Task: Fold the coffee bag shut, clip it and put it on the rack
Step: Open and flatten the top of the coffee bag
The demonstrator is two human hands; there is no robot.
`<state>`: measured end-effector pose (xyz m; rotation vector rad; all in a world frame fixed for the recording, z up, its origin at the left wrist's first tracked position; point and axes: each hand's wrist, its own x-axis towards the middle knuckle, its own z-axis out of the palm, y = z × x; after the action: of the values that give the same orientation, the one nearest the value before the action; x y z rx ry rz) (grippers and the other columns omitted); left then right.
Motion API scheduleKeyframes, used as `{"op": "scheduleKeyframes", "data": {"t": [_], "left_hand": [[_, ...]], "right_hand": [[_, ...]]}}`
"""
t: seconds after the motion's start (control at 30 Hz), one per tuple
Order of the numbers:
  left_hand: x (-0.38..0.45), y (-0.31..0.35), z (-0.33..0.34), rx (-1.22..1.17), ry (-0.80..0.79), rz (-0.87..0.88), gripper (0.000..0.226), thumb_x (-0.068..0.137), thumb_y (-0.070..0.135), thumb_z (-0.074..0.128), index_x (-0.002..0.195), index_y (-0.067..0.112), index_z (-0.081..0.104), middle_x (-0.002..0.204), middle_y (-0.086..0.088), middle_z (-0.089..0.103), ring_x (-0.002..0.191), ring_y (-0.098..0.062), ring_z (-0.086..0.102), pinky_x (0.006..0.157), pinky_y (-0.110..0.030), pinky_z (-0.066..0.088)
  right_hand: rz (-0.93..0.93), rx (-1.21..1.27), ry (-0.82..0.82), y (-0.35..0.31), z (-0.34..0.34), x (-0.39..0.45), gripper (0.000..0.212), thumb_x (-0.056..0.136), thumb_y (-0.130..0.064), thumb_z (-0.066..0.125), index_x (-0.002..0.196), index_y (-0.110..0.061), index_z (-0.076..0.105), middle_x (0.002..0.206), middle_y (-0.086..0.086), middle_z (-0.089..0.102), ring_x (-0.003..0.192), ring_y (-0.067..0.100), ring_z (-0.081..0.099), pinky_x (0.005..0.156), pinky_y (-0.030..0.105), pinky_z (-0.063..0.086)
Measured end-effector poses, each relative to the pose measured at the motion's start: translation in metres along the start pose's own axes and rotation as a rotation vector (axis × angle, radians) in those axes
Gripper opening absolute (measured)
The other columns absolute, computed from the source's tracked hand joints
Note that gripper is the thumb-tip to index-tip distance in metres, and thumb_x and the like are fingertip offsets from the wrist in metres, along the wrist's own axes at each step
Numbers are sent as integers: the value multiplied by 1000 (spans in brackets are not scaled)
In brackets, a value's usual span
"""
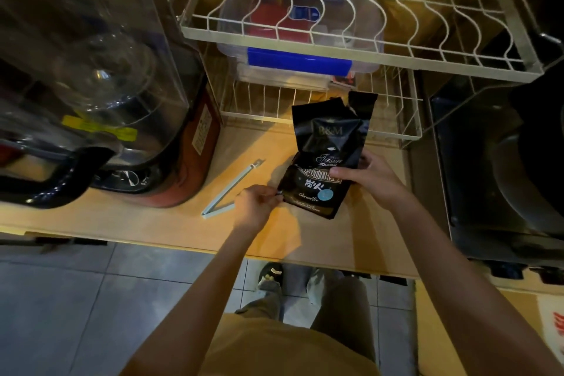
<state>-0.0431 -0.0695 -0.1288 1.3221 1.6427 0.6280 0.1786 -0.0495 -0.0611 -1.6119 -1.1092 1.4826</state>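
A black coffee bag [326, 143] stands on the wooden counter [268, 241], its torn top open and unfolded. My right hand [366, 175] grips the bag's right side at mid-height. My left hand [256, 204] pinches the bag's lower left corner. A pale blue sealing clip [227, 189] lies open in a V on the counter, just left of my left hand. The white wire rack [351, 49] stands behind the bag, with an upper shelf and a lower shelf [393, 131].
A clear plastic box with a blue latch [299, 59] sits inside the rack between the shelves. A blender with a black handle [91, 119] fills the left of the counter. A dark appliance [503, 168] stands to the right. The counter's front edge is near my legs.
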Motion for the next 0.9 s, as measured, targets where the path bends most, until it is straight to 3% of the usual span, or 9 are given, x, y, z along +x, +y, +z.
{"op": "scheduleKeyframes", "data": {"t": [0.2, 0.37, 0.53, 0.67, 0.73, 0.8, 0.9], "left_hand": [[-1, -1, -8, -215, -129, -83, 15, 66, 17, 77, 69, 5, 68, 67, -9, 65, 65, -21, 60, 72, -40, 53], [0, -3, -3, -194, -204, -26, 24, 66, 15, 78, 55, 18, 57, 64, -2, 58, 65, -14, 50, 62, -28, 41], [2, -18, -1, -246, -306, 54, 24, 67, 4, 74, 58, -7, 54, 65, -3, 59, 59, -4, 55, 59, -21, 44], [-2, -21, 1, -234, -333, 85, 21, 68, 3, 73, 54, 3, 57, 65, -5, 59, 56, -3, 53, 56, -19, 42], [-4, -20, 1, -159, -316, 127, 24, 68, 6, 74, 53, 11, 56, 63, -5, 56, 52, -3, 48, 53, -17, 37], [-5, -16, 0, -13, -284, 201, 22, 67, 10, 75, 57, 6, 56, 64, -3, 53, 52, -5, 44, 51, -13, 34], [-3, -12, 0, 101, -255, 251, 25, 62, 18, 80, 62, 5, 58, 78, -2, 55, 61, -10, 53, 55, -12, 41]], "right_hand": [[10, 1, -12, -1, 0, -2, 42, 71, -8, 73, 109, -13, 58, 99, -5, 64, 93, 9, 60, 69, 18, 49], [38, -8, -6, 2, -6, -2, 37, 70, -9, 73, 104, -14, 60, 99, -4, 65, 94, 14, 61, 72, 25, 49], [27, -50, -43, 0, -9, -2, 32, 68, -8, 75, 92, -24, 61, 100, -5, 65, 95, 12, 61, 74, 26, 49], [22, -49, -83, -2, -8, -2, 36, 66, -3, 75, 92, -24, 61, 100, -4, 66, 95, 12, 62, 75, 26, 50], [27, -51, -86, 0, -8, -2, 38, 66, -3, 75, 94, -24, 61, 101, -4, 66, 96, 13, 62, 79, 28, 50], [32, -46, -87, 1, -8, -2, 37, 67, -5, 75, 95, -25, 61, 104, -2, 65, 101, 16, 60, 84, 32, 49], [30, -32, -97, 2, -7, -2, 36, 68, -5, 74, 94, -26, 61, 106, -1, 65, 103, 17, 59, 86, 32, 49]]}}
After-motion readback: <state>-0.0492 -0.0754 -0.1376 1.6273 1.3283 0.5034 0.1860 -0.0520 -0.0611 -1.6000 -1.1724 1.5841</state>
